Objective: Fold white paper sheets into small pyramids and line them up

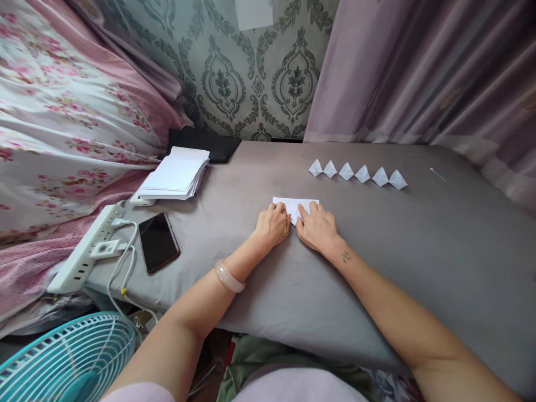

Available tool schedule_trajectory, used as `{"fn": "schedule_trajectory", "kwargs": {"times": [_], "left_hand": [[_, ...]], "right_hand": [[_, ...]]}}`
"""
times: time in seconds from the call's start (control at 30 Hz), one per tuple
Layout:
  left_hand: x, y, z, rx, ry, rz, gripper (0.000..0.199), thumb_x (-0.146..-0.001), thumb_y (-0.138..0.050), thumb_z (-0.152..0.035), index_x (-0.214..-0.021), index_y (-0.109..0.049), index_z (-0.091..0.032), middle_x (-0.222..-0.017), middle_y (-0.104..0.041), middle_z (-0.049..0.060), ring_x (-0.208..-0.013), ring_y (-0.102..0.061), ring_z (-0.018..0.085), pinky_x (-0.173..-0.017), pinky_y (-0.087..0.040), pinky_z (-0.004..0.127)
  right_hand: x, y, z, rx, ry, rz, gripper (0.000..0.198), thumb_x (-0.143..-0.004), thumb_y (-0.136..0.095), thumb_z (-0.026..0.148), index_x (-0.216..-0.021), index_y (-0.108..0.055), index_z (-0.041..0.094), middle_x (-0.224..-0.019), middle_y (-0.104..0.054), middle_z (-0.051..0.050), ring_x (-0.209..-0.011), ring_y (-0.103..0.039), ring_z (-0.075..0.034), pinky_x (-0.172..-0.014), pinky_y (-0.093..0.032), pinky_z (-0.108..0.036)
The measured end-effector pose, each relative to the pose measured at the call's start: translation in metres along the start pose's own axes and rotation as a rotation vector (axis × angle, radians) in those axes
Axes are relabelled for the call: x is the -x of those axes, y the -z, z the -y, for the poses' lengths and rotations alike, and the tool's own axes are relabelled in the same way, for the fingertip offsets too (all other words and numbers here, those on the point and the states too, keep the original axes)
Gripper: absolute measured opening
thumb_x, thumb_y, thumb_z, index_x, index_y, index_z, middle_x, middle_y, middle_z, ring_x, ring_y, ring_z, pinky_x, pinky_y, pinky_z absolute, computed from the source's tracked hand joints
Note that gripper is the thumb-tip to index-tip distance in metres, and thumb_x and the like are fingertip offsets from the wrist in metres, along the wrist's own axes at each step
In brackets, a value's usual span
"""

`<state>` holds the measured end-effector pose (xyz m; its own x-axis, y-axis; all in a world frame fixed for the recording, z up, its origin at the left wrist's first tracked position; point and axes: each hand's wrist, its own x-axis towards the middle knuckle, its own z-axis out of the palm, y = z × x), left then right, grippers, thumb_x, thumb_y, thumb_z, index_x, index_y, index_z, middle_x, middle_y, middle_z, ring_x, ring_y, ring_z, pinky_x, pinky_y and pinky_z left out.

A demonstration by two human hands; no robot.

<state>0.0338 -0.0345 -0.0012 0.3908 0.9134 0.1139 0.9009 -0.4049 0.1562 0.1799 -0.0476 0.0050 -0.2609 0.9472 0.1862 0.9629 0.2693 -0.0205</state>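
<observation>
The paper [294,204] is laid on the counter [251,173], well in from the near and far edges, with its long axis set from side to side, roughly in line with the far edge. It is met by both hands from the near edge, so neither hand is left nearer: the left portion is covered by the left hand [273,224] and the right portion by the right hand [318,226]. The paper's long far side is left bare, turned toward the counter's far edge, while a point of the near side is shown in the narrow gap between the hands. The fingers of the left hand are curled down on the paper; whether it is pinched or only pressed cannot be told. The right hand is laid over the paper with its fingers parted, one finger being set near the middle, and no closed grip is seen. Everything is judged to turn on that crosswise axis, with one hand placed at each end of it. Toward the far edge, on the right hand's side, six folded shapes [346,171] are ranged in a slightly slanting row; near the far left corner a stack [176,170] is placed, to which the left hand is nearer.
</observation>
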Motion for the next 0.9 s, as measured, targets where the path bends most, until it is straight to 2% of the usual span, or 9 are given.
{"fn": "schedule_trajectory", "kwargs": {"times": [0.2, 0.37, 0.47, 0.6, 0.67, 0.77, 0.9], "left_hand": [[0.002, 0.002, -0.003, -0.066, 0.045, -0.009, 0.042, -0.098, -0.029, -0.033, -0.108, -0.062, -0.007, -0.106, -0.056, 0.020, -0.098, -0.052, 0.029, -0.072, -0.047, 0.036], [-0.005, -0.004, -0.002, -0.027, 0.090, -0.075, 0.038, -0.097, -0.037, -0.034, -0.088, -0.067, -0.013, -0.093, -0.059, 0.017, -0.091, -0.055, 0.025, -0.068, -0.046, 0.032], [-0.015, -0.004, 0.008, 0.019, 0.137, -0.091, 0.041, -0.097, -0.036, -0.035, -0.080, -0.066, -0.013, -0.089, -0.060, 0.015, -0.089, -0.056, 0.025, -0.068, -0.045, 0.032], [-0.027, -0.006, 0.033, 0.194, 0.171, -0.090, 0.028, -0.093, -0.047, -0.034, -0.079, -0.063, -0.016, -0.092, -0.058, 0.011, -0.092, -0.055, 0.024, -0.073, -0.046, 0.033], [-0.031, -0.011, 0.045, 0.274, 0.217, -0.157, 0.016, -0.087, -0.057, -0.033, -0.088, -0.062, -0.017, -0.096, -0.057, 0.010, -0.096, -0.054, 0.023, -0.083, -0.045, 0.035], [-0.034, -0.018, 0.052, 0.312, 0.299, -0.226, 0.030, -0.081, -0.064, -0.034, -0.105, -0.059, -0.017, -0.111, -0.053, 0.013, -0.107, -0.049, 0.026, -0.094, -0.040, 0.040], [-0.039, -0.017, 0.051, 0.396, 0.411, -0.124, 0.021, -0.079, -0.065, -0.032, -0.092, -0.062, -0.017, -0.108, -0.055, 0.013, -0.106, -0.049, 0.028, -0.093, -0.040, 0.042]], "right_hand": [[0.005, 0.003, -0.011, -0.024, -0.039, 0.015, 0.041, -0.094, -0.033, 0.027, -0.114, -0.061, 0.005, -0.109, -0.056, -0.022, -0.101, -0.051, -0.031, -0.078, -0.042, -0.039], [0.004, 0.001, -0.024, -0.010, -0.072, -0.029, 0.039, -0.094, -0.033, 0.026, -0.097, -0.068, 0.009, -0.102, -0.059, -0.020, -0.095, -0.053, -0.029, -0.074, -0.043, -0.038], [-0.003, -0.003, -0.034, -0.018, -0.088, -0.068, 0.039, -0.095, -0.035, 0.027, -0.082, -0.070, 0.015, -0.097, -0.062, -0.016, -0.091, -0.055, -0.026, -0.071, -0.043, -0.036], [-0.013, -0.014, -0.049, -0.128, -0.160, -0.103, 0.028, -0.091, -0.047, 0.032, -0.075, -0.067, 0.020, -0.090, -0.062, -0.011, -0.086, -0.055, -0.023, -0.067, -0.042, -0.034], [-0.015, -0.020, -0.056, -0.205, -0.182, -0.141, 0.022, -0.089, -0.051, 0.033, -0.076, -0.065, 0.022, -0.088, -0.062, -0.009, -0.084, -0.055, -0.023, -0.066, -0.042, -0.033], [-0.016, -0.027, -0.062, -0.270, -0.188, -0.182, 0.016, -0.087, -0.053, 0.032, -0.091, -0.065, 0.022, -0.095, -0.062, -0.009, -0.088, -0.054, -0.024, -0.071, -0.043, -0.034], [-0.017, -0.031, -0.061, -0.302, -0.153, -0.162, 0.037, -0.088, -0.050, 0.027, -0.123, -0.056, 0.018, -0.111, -0.061, -0.013, -0.097, -0.053, -0.028, -0.083, -0.042, -0.040]]}}
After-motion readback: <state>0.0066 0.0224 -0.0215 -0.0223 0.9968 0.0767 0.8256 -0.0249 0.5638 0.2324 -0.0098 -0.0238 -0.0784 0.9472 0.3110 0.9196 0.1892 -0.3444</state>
